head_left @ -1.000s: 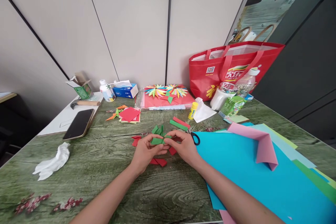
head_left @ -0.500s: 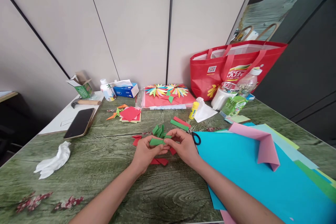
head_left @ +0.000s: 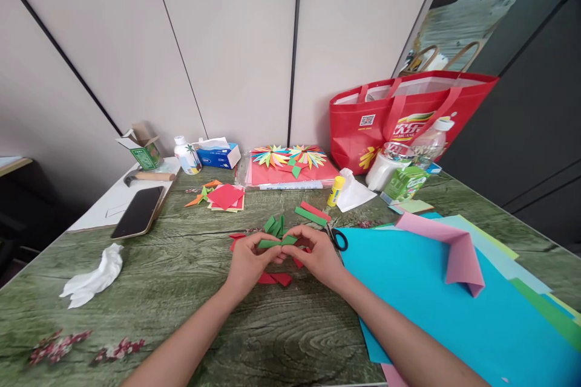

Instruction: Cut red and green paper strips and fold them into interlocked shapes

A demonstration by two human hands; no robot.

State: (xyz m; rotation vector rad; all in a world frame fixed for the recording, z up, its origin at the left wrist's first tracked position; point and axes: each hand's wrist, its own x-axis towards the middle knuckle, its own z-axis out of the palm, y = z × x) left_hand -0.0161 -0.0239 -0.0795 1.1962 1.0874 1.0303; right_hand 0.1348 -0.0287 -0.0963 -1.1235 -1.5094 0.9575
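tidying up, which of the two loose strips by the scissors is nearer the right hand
The green strip lies nearer the right hand; the red strip is just beyond it.

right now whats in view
bag: 1, red, right
packet: 1, red, back
rosettes: 2, multicoloured, on packet
tissue box: 1, blue, left
bottles: 2, white left, clear right
box: 1, green, left
carton: 1, green, right
hammer: 1, tan handle, left
phone: 1, black, left
crumpled tissue: 1, white, left
glue: 1, yellow, centre
scissors: 1, black, centre
sheets: several, mostly blue, right
wall: 1, pale, back
table: 1, green, below
pieces: several, mixed, centre
held paper: count unclear, green, centre
hands: 2, bare, centre
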